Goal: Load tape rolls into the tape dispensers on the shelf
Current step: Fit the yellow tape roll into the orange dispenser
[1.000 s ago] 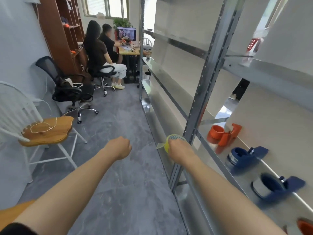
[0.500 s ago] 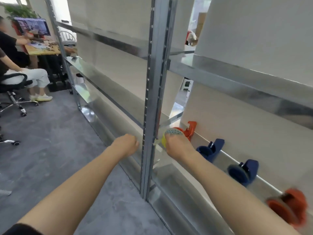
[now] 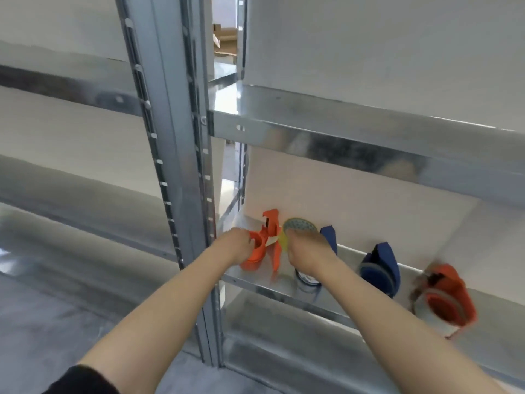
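On the lower metal shelf (image 3: 255,284) stands an empty orange tape dispenser (image 3: 262,247) at the left end. My left hand (image 3: 237,245) grips its round hub. My right hand (image 3: 305,251) holds a yellowish tape roll (image 3: 298,227) just right of that dispenser, with a loose end of tape toward it. Behind my right wrist sits a blue dispenser (image 3: 329,238), partly hidden. Further right stand a second blue dispenser (image 3: 380,268) and an orange dispenser (image 3: 443,294) with a tape roll in it.
A slotted steel upright (image 3: 181,166) rises just left of my left hand. The shelf above (image 3: 355,137) overhangs the dispensers. A white back panel closes the shelf behind. Grey floor lies below left.
I have turned from the aisle toward the shelf. My left hand has reached in and taken the orange dispenser; my right hand has carried the tape roll over the shelf beside it.
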